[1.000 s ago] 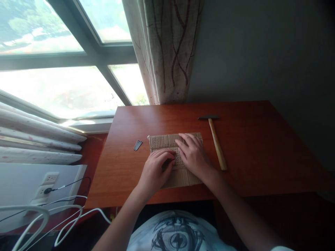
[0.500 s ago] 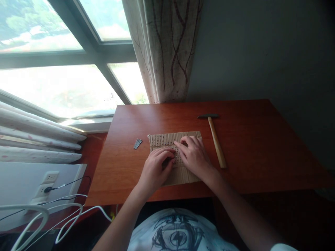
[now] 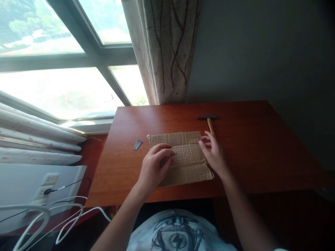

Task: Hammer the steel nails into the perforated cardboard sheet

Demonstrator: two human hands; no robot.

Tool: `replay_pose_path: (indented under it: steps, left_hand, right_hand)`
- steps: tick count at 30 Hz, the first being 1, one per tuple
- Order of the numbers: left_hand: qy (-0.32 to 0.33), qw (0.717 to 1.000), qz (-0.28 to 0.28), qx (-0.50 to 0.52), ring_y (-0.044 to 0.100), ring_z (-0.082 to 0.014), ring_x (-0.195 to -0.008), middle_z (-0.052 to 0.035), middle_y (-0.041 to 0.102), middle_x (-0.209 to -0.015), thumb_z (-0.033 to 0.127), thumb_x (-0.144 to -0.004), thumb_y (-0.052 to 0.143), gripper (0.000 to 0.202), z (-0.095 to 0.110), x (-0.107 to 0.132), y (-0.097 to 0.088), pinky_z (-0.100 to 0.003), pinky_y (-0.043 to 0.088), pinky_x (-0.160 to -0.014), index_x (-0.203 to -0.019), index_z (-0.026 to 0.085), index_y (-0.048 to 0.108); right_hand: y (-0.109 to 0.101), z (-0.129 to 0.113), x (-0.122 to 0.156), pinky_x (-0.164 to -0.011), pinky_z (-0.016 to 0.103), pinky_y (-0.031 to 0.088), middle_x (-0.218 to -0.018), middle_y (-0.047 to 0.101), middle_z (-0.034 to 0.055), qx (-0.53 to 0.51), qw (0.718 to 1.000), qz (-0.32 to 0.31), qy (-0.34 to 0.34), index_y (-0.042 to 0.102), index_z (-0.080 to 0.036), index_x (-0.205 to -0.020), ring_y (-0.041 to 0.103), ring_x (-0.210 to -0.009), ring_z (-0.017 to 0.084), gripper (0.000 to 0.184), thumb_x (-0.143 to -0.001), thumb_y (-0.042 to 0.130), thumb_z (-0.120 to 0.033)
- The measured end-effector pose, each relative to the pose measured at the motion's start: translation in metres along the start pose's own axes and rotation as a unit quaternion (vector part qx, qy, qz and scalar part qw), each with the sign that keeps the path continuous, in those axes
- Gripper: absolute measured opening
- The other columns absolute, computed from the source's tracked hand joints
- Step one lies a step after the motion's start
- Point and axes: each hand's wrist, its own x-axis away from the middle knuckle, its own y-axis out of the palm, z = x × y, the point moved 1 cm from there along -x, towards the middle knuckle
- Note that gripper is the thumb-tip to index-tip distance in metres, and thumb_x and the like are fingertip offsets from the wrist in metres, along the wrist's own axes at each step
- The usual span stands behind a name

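Note:
A flat piece of cardboard (image 3: 188, 165) with rows of small holes lies on the red-brown table (image 3: 261, 146). My left hand (image 3: 154, 166) rests on the cardboard's left part. Its fingertips are pinched together over the holes on something too small to make out. My right hand (image 3: 215, 154) is at the cardboard's right edge with its fingers stretched out and apart. It lies over the wooden handle of a hammer (image 3: 208, 120), hiding most of the handle. The dark hammer head shows just beyond my fingers.
A small bunch of dark nails (image 3: 138, 144) lies left of the cardboard. Behind the table hang a patterned curtain (image 3: 167, 52) and a window (image 3: 60, 80). White cables (image 3: 60, 216) and a wall socket (image 3: 48, 183) are at the lower left.
My right hand has slid off the cardboard to the right and now covers the hammer handle. More of the holed cardboard shows. My left hand has stayed in place.

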Motion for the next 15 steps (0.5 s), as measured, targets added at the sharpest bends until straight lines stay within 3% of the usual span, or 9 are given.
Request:
replay_pose_path:
  steps: [3,6,11,15]
  left_hand:
    - [0.009,0.999,0.041,0.033,0.069,-0.0172,-0.088,-0.0046,0.072,-0.096,0.022,-0.091,0.067,0.008,0.001,-0.011,-0.001,-0.029,0.056,-0.078,-0.090,0.023,0.074]
    - [-0.002,0.995,0.045,0.092,0.069,-0.0151,-0.079,-0.0031,0.073,-0.089,0.024,-0.089,0.070,0.006,-0.003,-0.024,0.006,-0.027,0.058,-0.071,-0.090,0.022,0.075]
    - [-0.064,0.982,0.050,0.172,0.073,-0.0173,-0.080,-0.0035,0.077,-0.088,0.025,-0.084,0.072,0.007,-0.020,-0.042,0.022,-0.029,0.062,-0.074,-0.089,0.021,0.075]
    - [-0.099,0.983,0.044,0.147,0.073,-0.0179,-0.076,-0.0030,0.078,-0.084,0.025,-0.084,0.071,0.009,-0.028,-0.048,0.025,-0.030,0.062,-0.071,-0.088,0.020,0.076]
  right_hand:
    - [-0.001,0.011,0.001,-0.083,0.043,0.057,-0.122,0.068,0.0126,-0.059,0.996,-0.027,0.059,0.052,-0.023,-0.141,0.070,-0.093,0.025,0.059,-0.091,0.057,-0.056]
    - [-0.001,0.016,0.001,-0.085,0.043,0.056,-0.114,0.072,0.0119,-0.098,0.990,-0.037,0.090,0.055,-0.023,-0.137,0.071,-0.096,0.027,0.059,-0.089,0.059,-0.058]
    - [0.002,0.015,0.003,-0.083,0.041,0.055,-0.095,0.075,0.0076,-0.157,0.978,-0.074,0.118,0.059,-0.025,-0.132,0.072,-0.090,0.026,0.053,-0.090,0.059,-0.056]
    - [0.004,0.008,0.005,-0.081,0.042,0.055,-0.092,0.076,0.0070,-0.217,0.963,-0.087,0.133,0.058,-0.024,-0.130,0.072,-0.087,0.026,0.050,-0.089,0.061,-0.053]
